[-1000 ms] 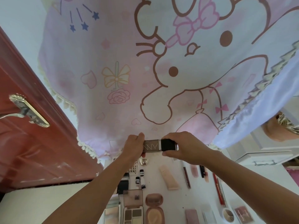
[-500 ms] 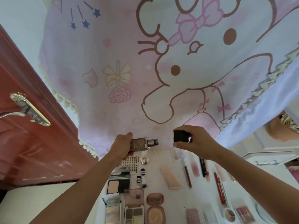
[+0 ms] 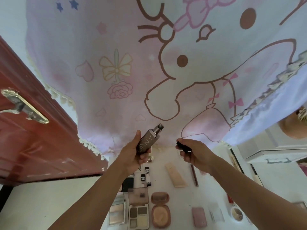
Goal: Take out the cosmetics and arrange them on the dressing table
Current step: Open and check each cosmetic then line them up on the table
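Where a pink cartoon cloth (image 3: 116, 63) hangs beside a red door (image 3: 33, 138), the white table (image 3: 207, 193) carries a palette (image 3: 138, 214) and a round compact (image 3: 160, 211). Above it the left hand (image 3: 132, 153) grips the brown bottle (image 3: 147, 140), level half a second ago, now tilted nozzle-up; the right hand (image 3: 194, 153) pinches its black cap (image 3: 181, 145), held apart. The bottle is squarish, its pump metal

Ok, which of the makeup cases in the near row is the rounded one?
The open peach powder compact, just right of the four-shade eyeshadow palette; the rest are rectangular.
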